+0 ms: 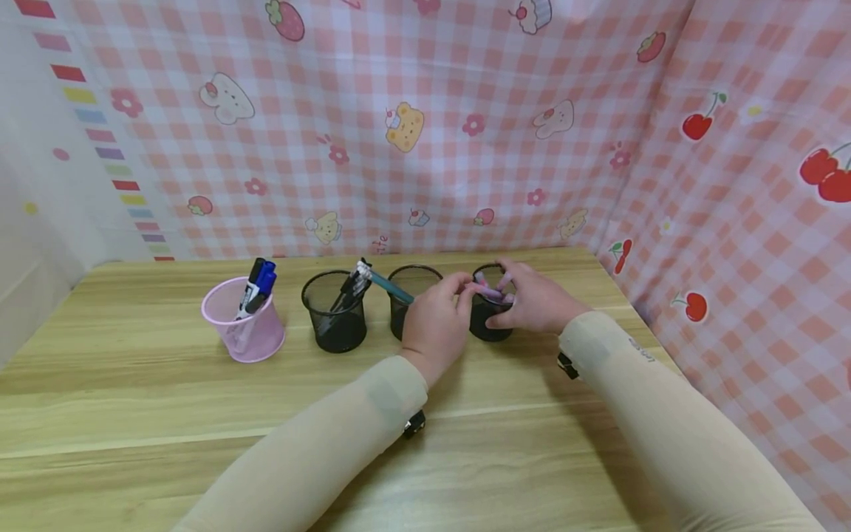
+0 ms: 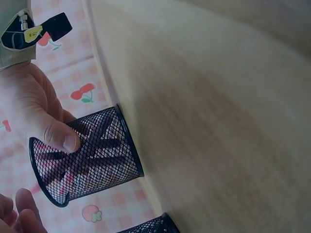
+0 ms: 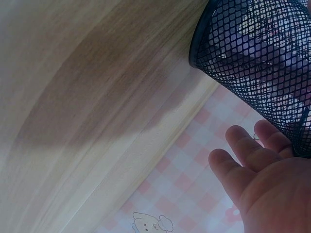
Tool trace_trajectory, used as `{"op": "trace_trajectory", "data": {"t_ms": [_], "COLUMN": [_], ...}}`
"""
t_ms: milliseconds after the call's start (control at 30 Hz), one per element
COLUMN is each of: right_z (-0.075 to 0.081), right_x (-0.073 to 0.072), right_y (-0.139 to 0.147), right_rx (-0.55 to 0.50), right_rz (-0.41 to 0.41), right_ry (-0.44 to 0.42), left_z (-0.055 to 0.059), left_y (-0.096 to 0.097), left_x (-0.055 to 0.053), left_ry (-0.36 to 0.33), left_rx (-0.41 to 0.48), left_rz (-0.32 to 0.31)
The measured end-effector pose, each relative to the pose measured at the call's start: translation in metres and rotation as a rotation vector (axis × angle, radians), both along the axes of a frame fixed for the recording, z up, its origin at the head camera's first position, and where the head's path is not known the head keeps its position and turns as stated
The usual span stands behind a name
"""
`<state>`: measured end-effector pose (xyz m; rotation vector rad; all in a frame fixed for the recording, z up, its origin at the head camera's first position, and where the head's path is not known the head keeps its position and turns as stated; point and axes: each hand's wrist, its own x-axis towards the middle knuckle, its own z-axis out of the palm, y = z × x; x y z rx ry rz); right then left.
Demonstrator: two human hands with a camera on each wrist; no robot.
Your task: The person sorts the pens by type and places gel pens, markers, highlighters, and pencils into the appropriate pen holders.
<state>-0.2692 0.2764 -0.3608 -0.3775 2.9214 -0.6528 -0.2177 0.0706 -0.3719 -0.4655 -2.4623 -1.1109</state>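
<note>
In the head view my right hand [image 1: 541, 299] is at the rightmost black mesh pen cup [image 1: 488, 325]. Its thumb lies along the cup's near side, and the left wrist view shows that thumb on the mesh wall. My left hand [image 1: 435, 325] pinches the end of a purple-pink pen [image 1: 487, 291] at the cup's mouth. Dark and pinkish pens show through the mesh in the right wrist view, where several fingers [image 3: 250, 150] of my right hand stretch out beside the cup [image 3: 257, 63]. My left forearm and hand partly hide another black mesh cup [image 1: 415, 273].
A teal pen [image 1: 391, 286] leans from that partly hidden cup. Left of it, a black mesh cup [image 1: 340, 332] holds several black and white-ended pens. Farther left a pink cup [image 1: 249, 340] holds black and blue markers [image 1: 259, 288]. Checked cloth [image 1: 432, 185] hangs behind the wooden table [image 1: 166, 428].
</note>
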Motion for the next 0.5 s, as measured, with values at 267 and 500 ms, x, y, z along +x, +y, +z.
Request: {"op": "trace_trajectory", "data": {"t_ms": [267,500], "right_z": [0.0004,-0.0005], "right_x": [-0.0013,-0.0021], "right_y": [-0.0003,0.0007], "right_rx": [0.035,0.042], "right_rz": [0.000,-0.002], "right_ry": [0.012,0.003], "left_z": [-0.0004,0.0017], "left_y": [0.0019,0.0012], "left_x": [0.0019,0.0064], "left_ry": [-0.030,-0.066], "left_rx": [-0.042,-0.029], "left_rz": [-0.005,-0.042]}}
